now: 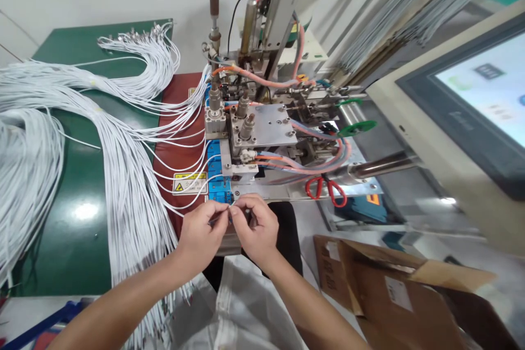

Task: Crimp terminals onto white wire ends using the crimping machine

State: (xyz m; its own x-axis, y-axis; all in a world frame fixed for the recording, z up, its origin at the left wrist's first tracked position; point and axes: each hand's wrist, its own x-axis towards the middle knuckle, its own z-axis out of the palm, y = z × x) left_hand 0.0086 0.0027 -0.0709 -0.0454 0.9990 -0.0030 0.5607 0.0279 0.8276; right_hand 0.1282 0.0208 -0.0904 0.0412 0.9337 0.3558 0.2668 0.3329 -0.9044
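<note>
My left hand (202,232) is closed in a pinch on a thin white cable (174,209) that runs in from the bundle at the left. My right hand (256,229) meets it fingertip to fingertip, pinched on the same cable's end; the small tip between the fingers is mostly hidden. Just beyond both hands is a row of blue fixture blocks (217,191) along the machine's left edge. Several white cables lead into these blocks from a large fanned bundle (127,197), which hangs over the front edge of the green table.
The metal machine (266,126) carries orange and clear air hoses and a green-flanged wire spool (355,117). Red-handled scissors (326,190) lie near its front edge. More cable bundles cover the green table (82,251). A screen (484,76) and an open cardboard box (394,290) stand at the right.
</note>
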